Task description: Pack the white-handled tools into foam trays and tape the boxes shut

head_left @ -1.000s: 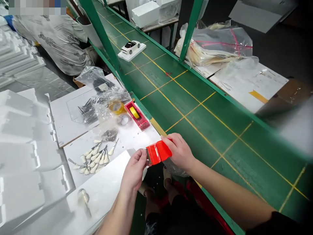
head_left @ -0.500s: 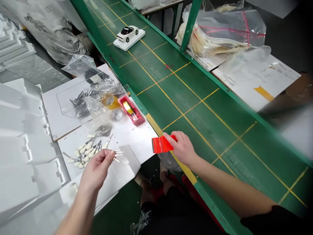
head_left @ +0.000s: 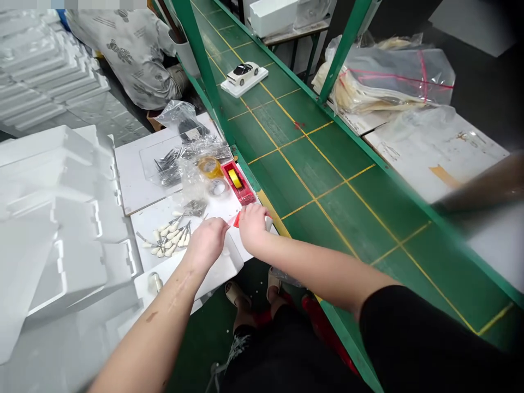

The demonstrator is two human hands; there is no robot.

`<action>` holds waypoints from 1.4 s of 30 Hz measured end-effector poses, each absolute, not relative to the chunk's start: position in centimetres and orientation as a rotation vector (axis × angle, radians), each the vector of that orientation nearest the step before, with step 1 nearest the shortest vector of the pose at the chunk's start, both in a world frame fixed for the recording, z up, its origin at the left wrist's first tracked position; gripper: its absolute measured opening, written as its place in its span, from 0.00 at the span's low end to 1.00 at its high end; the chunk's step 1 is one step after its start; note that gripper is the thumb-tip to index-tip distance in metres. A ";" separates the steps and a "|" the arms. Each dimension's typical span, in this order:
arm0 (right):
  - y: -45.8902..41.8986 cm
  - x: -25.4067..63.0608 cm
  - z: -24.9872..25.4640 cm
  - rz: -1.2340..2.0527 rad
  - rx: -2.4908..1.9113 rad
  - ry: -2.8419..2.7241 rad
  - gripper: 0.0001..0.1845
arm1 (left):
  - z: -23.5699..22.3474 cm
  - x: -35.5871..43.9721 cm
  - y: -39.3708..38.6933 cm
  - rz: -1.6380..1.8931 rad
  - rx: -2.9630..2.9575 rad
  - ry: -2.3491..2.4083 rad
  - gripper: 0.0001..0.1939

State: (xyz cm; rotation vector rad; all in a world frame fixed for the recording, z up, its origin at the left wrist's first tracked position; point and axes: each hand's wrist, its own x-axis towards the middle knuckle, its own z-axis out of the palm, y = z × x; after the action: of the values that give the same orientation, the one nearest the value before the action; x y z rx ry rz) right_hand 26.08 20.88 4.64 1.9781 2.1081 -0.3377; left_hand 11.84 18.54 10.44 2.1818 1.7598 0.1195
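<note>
My right hand (head_left: 252,225) rests on the white board (head_left: 223,210) at the bench edge, closed over a red hand-held tape cutter (head_left: 236,220); only a sliver of the cutter shows at my fingertips. My left hand (head_left: 207,243) sits just to its left, knuckles up and fingers curled down onto a white foam piece (head_left: 213,271). What the left fingers hold is hidden. A cluster of small white-handled tools (head_left: 170,240) lies just left of my left hand.
Behind my hands are a red tape dispenser (head_left: 238,184), a yellowish tape roll (head_left: 209,166) and plastic bags of metal parts (head_left: 176,164). White foam trays (head_left: 61,218) are stacked at left. A white model car (head_left: 244,73) rides the green conveyor (head_left: 327,180). Another person sits at the far left.
My right hand has carried the red cutter left from the conveyor edge onto the white board. My left hand moved right to meet it and lowered onto the foam piece.
</note>
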 end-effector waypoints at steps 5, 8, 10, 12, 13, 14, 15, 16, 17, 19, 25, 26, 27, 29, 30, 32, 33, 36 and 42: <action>23.1 29.3 3.9 -0.715 2.123 1.845 0.22 | 18.1 8.8 15.2 0.303 2.215 1.727 0.14; 22.7 32.2 1.8 -0.970 2.108 1.753 0.25 | 22.3 5.8 12.1 0.367 2.110 1.681 0.11; 22.1 32.5 0.7 -1.074 2.105 1.736 0.24 | 23.6 4.2 9.7 0.444 1.889 1.712 0.10; 21.0 31.5 0.3 -1.099 2.139 1.744 0.25 | 23.9 3.1 7.4 0.608 1.585 1.667 0.08; 20.2 30.6 0.6 -1.085 2.191 1.765 0.26 | 23.7 2.7 6.4 0.709 1.418 1.602 0.08; 19.1 29.5 1.1 -1.099 2.272 1.807 0.28 | 23.5 2.5 5.5 0.813 1.255 1.521 0.08; 17.7 28.2 1.9 -1.195 2.362 1.856 0.28 | 23.2 2.3 4.8 0.905 1.105 1.438 0.08; 16.0 26.9 2.9 -1.427 2.431 1.883 0.28 | 22.8 2.2 4.2 0.975 0.973 1.369 0.09; 14.0 25.5 4.1 -1.813 2.431 1.862 0.27 | 22.4 2.0 3.7 1.024 0.865 1.319 0.10; 9.4 22.5 6.4 -2.914 1.880 1.400 0.27 | 21.5 1.4 2.9 1.059 0.730 1.264 0.12; -2.3 15.4 7.3 -3.733 0.267 -0.017 0.36 | 17.4 -4.4 0.0 0.988 0.737 1.164 0.11; -3.4 14.9 6.6 -3.806 0.365 -0.038 0.31 | 16.6 -5.7 -0.7 0.950 0.785 1.145 0.10; -4.3 14.5 5.9 -3.869 0.522 -0.030 0.25 | 15.7 -6.9 -1.4 0.898 0.846 1.129 0.10; -6.0 13.9 4.3 -3.923 0.828 -0.028 0.18 | 13.9 -9.0 -2.9 0.771 0.947 1.107 0.09; -6.8 13.7 3.5 -3.927 0.896 -0.073 0.18 | 13.1 -9.8 -3.6 0.715 0.972 1.112 0.08; -8.8 13.2 2.2 -3.937 0.870 -0.225 0.25 | 11.5 -10.9 -4.9 0.645 0.972 1.163 0.07; -9.9 12.9 1.6 -3.950 0.802 -0.292 0.29 | 10.9 -11.3 -5.4 0.616 0.975 1.204 0.07; -13.1 11.4 0.7 -4.065 0.609 -0.404 0.37 | 9.3 -11.9 -6.1 0.492 1.101 1.309 0.06; -15.7 8.4 -1.3 -3.845 1.924 -0.560 0.21 | 7.7 -11.8 -5.9 0.228 1.446 1.285 0.10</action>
State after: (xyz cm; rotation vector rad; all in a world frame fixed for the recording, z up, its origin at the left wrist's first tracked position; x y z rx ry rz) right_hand 8.36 -15.66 -1.26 -0.8640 0.2515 1.7267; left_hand -11.77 -5.92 7.73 1.4460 1.2851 0.2279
